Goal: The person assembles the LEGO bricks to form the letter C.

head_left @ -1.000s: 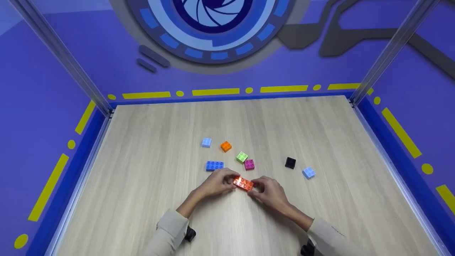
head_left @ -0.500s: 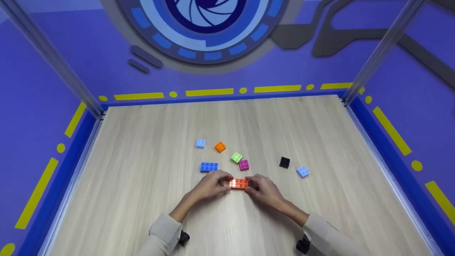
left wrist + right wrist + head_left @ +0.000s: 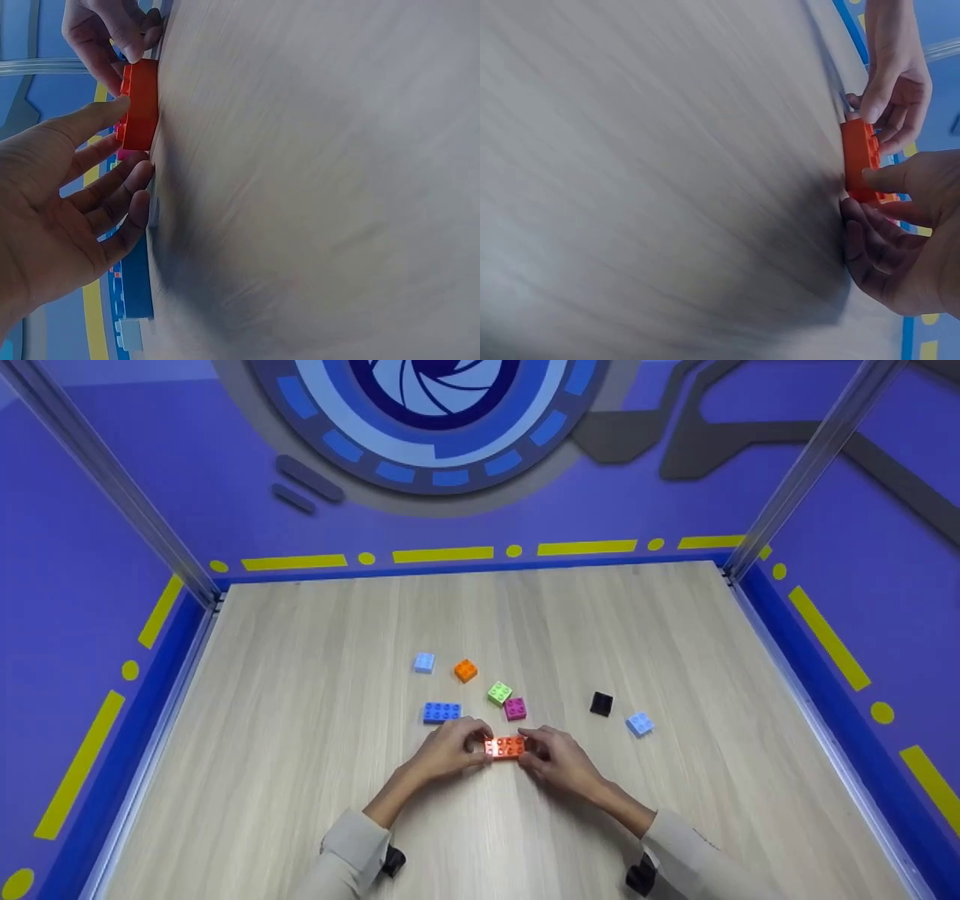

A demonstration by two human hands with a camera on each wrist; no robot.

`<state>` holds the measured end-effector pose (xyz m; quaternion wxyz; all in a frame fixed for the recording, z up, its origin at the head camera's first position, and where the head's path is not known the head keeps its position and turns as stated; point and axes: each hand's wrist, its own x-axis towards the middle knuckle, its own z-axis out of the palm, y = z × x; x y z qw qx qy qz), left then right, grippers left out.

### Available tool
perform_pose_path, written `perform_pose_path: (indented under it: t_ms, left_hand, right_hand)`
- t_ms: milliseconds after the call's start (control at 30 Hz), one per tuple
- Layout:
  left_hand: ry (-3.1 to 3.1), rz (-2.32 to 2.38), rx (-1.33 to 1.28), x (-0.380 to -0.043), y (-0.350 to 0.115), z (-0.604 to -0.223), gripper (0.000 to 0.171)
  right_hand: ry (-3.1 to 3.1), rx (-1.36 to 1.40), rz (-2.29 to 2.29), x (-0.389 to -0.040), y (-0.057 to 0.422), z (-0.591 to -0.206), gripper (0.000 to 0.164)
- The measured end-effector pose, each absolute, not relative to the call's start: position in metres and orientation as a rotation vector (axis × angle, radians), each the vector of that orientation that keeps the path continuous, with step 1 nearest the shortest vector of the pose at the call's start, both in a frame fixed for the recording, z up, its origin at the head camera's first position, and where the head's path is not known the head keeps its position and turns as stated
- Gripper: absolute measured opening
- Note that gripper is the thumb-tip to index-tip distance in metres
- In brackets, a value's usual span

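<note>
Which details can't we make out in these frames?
- Orange-red brick, head view: ends partly covered by the left hand and right hand.
- Black block, head view: too dark and small to tell any studs.
- Magenta brick, left wrist view: mostly hidden behind left fingers and orange-red brick.
- Sleeves, head view: cut by bottom edge.

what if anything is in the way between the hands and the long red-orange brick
Nothing visible: the left hand and the right hand each pinch an end of the red-orange brick. The magenta brick and the long blue brick lie beyond, not between.
</note>
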<state>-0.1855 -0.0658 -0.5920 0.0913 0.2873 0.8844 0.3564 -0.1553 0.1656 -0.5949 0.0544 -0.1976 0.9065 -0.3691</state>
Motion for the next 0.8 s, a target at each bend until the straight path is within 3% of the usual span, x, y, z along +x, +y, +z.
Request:
perform_pose_path:
  t_ms: [333, 800]
  left_hand:
    - [2.615, 1.068, 0.794, -0.185, -0.066, -0.593, 0.033]
    - [2.652, 1.033, 0.809, -0.183, -0.066, -0.593, 0.031]
  right_hand:
    - [2.711, -0.537, -1.302, -0.164, 0.192, -0.575, 0.039]
    - [2.94, -0.49, -1.466, -0.182, 0.267, -0.56, 0.032]
